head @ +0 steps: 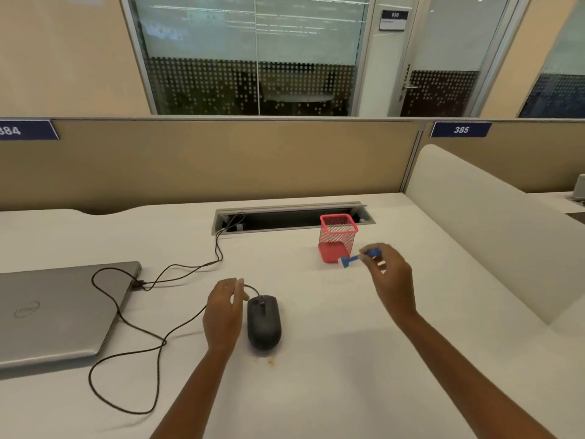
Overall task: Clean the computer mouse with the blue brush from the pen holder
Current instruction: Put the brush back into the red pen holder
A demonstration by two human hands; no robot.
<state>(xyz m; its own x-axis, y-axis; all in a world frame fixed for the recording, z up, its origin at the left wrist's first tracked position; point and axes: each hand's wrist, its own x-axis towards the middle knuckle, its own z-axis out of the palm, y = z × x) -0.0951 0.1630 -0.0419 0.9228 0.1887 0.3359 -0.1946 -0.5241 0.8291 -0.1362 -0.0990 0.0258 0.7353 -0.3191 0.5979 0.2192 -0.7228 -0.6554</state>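
Computer mouse (264, 322) on counter (348, 359) | left hand (223, 313) loosely open beside it, unsteadied | right hand (391, 275) pinching blue brush (359, 257) | risk: mouse skids, cable (126, 315) snags.

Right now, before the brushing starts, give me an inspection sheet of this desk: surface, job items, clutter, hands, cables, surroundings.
Surface: white desk, with a small brownish stain just near of the mouse.
Job's things: black mouse flat on the desk; blue brush held above the desk, head pointing left; red mesh pen holder upright, nothing seen inside.
Clutter: closed grey laptop at the left.
Hands: left hand beside the mouse's left side, contact unclear; right hand pinching the brush handle.
Cables: mouse cable looping over the desk; another cable runs from the laptop into the cable tray.
Surroundings: beige partition, seat labels, glass wall behind.
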